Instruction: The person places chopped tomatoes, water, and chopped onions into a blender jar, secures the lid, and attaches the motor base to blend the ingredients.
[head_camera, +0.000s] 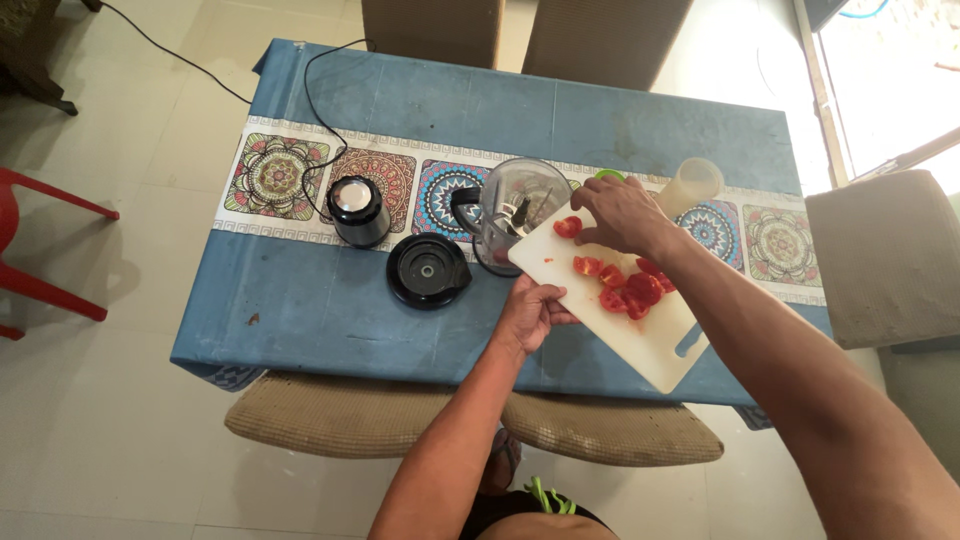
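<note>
My left hand (530, 312) grips the near edge of a white cutting board (655, 345), which is lifted and tilted with one corner over the open blender jar (517, 207). Several red tomato pieces (628, 285) lie on the board. My right hand (618, 213) rests on the board's upper end, its fingers touching a tomato piece (567, 227) beside the jar's rim. The jar has a black handle and blades inside.
A black blender base (357, 210) with its cord and a black jar lid (428, 270) sit left of the jar on the blue tablecloth (300, 310). A translucent plastic cup (690, 184) lies behind my right hand. Cushioned chairs surround the table; a red chair stands far left.
</note>
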